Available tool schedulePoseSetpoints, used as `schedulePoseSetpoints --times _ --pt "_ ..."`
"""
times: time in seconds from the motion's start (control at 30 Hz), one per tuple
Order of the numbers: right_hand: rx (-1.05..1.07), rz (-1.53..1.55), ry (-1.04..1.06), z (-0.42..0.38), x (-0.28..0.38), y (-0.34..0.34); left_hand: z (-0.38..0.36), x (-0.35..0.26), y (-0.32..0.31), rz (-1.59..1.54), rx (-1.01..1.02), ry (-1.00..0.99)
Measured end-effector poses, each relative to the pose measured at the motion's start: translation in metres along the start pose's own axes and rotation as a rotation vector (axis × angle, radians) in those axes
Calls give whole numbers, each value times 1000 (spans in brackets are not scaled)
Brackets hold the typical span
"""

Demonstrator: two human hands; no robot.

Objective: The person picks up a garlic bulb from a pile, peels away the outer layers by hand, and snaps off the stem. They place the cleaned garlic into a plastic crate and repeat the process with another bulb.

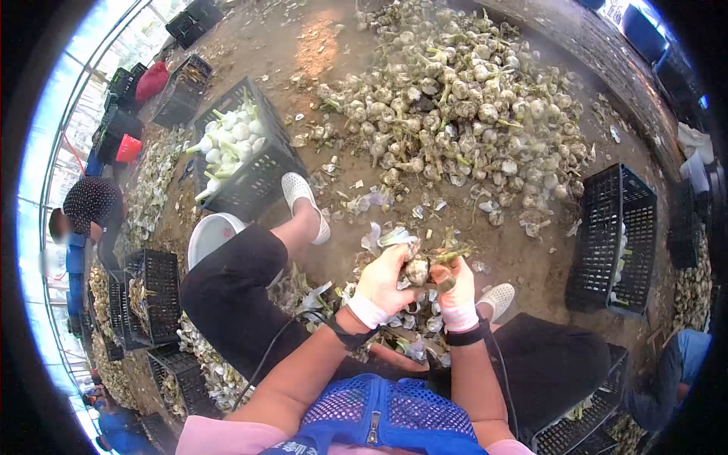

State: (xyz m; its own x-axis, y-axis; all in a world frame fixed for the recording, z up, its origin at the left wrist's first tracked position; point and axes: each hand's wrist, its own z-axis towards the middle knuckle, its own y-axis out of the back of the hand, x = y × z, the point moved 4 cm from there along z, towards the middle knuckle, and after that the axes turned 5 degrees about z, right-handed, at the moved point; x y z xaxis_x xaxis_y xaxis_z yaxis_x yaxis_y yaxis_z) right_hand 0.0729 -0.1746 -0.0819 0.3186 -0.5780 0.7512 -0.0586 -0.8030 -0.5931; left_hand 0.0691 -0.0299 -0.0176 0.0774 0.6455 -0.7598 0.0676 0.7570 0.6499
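Note:
Between my hands, above the littered ground, is a dirty garlic bulb (pixel 416 272) with its stalk pointing right. My left hand (pixel 384 279) is closed round the bulb's left side. Close by on the right, my right hand (pixel 455 282) has its fingers pressed together at the green-brown stalk (pixel 453 254); whether a tool is in it is too small to tell. Both hands wear pale, stained gloves. Loose peeled skins (pixel 394 236) lie just beyond and below the hands.
A large heap of unpeeled garlic (pixel 470 106) lies ahead. At the left stands a black crate (pixel 262 171) holding cleaned white bulbs (pixel 239 136), beside a white basin (pixel 214 236). Another black crate (pixel 613 239) is at the right. A person (pixel 92 205) bends at far left.

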Motion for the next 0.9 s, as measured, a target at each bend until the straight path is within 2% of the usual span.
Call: schedulePoseSetpoints --times 0.07,0.13,0.17,0.2,0.27,0.3,0.33,0.4,0.47,0.53,0.6,0.67,0.7,0.73,0.8,0.83,0.87,0.9 --pt "-17 68 9 -2 -7 5 -10 -8 -3 -36 -20 -50" --pt "-59 62 -20 -5 -12 9 -19 -14 -6 3 12 79" --pt "-54 62 -14 -3 -15 10 -22 -13 -6 18 -52 17" --pt "-79 144 -75 1 -20 12 -20 -8 -7 20 -57 9" --pt "-138 303 -208 2 -29 19 -19 -5 -9 127 -63 -160" --pt "-50 306 -191 -2 -16 10 -17 -16 -2 116 -14 -157" --pt "-49 302 -191 -2 -15 12 -16 -14 -1 113 -17 -157" --pt "-7 517 -285 -3 -16 7 -16 -17 4 239 -24 -292" --pt "31 424 -260 -10 -8 4 -17 -23 9 292 -16 -314" --pt "70 319 -278 -11 -1 -2 -18 -17 11 319 -96 -374" --pt "-1 251 -314 -11 -2 -3 -18 -12 15 225 -103 -355" --pt "89 170 -291 -7 -10 -4 -19 -4 20 -159 -70 -98" --pt "95 165 -329 -16 4 -19 -19 -6 25 -218 -74 -8" --pt "93 164 -326 -21 15 -31 -18 -5 21 -220 -72 -11" --pt "130 -433 -263 -26 25 -50 -17 22 -3 -1173 -74 285" --pt "156 -373 -62 -28 21 -53 -18 32 -4 -1300 -18 251" --pt "145 -369 -61 -30 18 -51 -29 38 -16 -1582 -22 426" --pt "153 -481 -64 -30 21 -50 -30 36 -12 -1603 43 434"
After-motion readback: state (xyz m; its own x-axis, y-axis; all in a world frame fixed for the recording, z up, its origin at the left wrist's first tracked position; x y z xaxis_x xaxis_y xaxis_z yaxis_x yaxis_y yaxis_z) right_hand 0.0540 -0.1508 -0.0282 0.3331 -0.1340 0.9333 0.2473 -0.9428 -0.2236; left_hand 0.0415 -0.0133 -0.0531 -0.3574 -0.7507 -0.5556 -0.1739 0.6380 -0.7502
